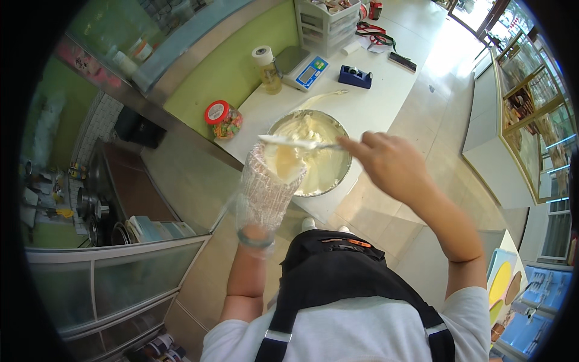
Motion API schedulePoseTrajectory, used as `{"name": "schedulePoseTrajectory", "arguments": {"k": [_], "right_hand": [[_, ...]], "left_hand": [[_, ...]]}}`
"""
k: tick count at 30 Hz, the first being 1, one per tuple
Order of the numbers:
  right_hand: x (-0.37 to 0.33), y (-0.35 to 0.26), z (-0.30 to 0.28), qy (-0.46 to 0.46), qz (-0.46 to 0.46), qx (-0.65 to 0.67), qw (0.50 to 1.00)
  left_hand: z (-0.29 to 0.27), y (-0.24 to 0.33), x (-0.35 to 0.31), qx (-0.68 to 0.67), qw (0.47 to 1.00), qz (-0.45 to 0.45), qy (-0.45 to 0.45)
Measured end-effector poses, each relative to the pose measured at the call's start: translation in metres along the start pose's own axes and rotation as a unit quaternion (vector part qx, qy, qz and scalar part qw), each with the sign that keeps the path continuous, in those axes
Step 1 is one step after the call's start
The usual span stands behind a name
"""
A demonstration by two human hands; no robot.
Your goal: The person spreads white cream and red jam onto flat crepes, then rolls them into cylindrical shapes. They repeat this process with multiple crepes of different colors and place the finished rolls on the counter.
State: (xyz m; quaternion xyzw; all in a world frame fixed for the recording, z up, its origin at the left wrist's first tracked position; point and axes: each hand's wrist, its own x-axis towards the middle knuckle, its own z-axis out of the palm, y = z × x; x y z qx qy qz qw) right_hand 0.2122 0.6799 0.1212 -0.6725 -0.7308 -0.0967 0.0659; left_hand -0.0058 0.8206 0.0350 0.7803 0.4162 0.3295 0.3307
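Note:
A round metal bowl (pixel 348 134) of pale whipped cream (pixel 322 172) sits at the table's near end. My right hand (pixel 391 161) is closed round the handle of a spatula (pixel 289 142). Its cream-coated blade lies across the mouth of a clear, textured plastic piping bag (pixel 265 192). The bag holds pale cream and overlaps the bowl's left side. My left hand (pixel 260 217) supports the bag from within its turned-down plastic; the fingers are mostly hidden.
On the white table (pixel 374 114) behind the bowl stand a red-lidded jar (pixel 224 120), a bottle (pixel 268 72), a scale (pixel 304 69), a blue tape dispenser (pixel 354 76), a phone (pixel 402 61) and a drawer unit (pixel 325 27). A glass-fronted cabinet (pixel 120 283) is at left, a display case (pixel 525 114) at right.

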Motion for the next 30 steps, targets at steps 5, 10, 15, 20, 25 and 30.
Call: {"name": "schedulePoseTrajectory", "arguments": {"k": [5, 10, 15, 20, 25, 30], "right_hand": [[0.011, 0.01, -0.005, -0.046, -0.106, -0.03, 0.993], [0.069, -0.004, -0.008, -0.017, -0.206, -0.102, 0.973], [0.066, -0.013, -0.019, -0.016, -0.243, -0.092, 0.966], [0.06, 0.055, -0.015, -0.001, -0.128, -0.062, 0.99], [0.054, 0.081, 0.127, -0.136, 0.013, -0.145, 0.98], [0.055, 0.044, 0.134, -0.288, -0.02, -0.051, 0.956]], "left_hand": [[-0.012, -0.01, 0.002, -0.013, 0.994, 0.105, -0.023], [-0.022, -0.003, -0.015, 0.074, 0.963, 0.258, -0.027], [-0.022, -0.021, -0.027, 0.053, 0.98, 0.19, 0.011], [-0.074, -0.066, -0.033, 0.025, 0.998, 0.042, 0.049], [-0.085, -0.044, -0.035, 0.22, 0.969, 0.073, 0.087], [-0.096, -0.07, -0.062, 0.19, 0.978, 0.015, 0.09]]}}
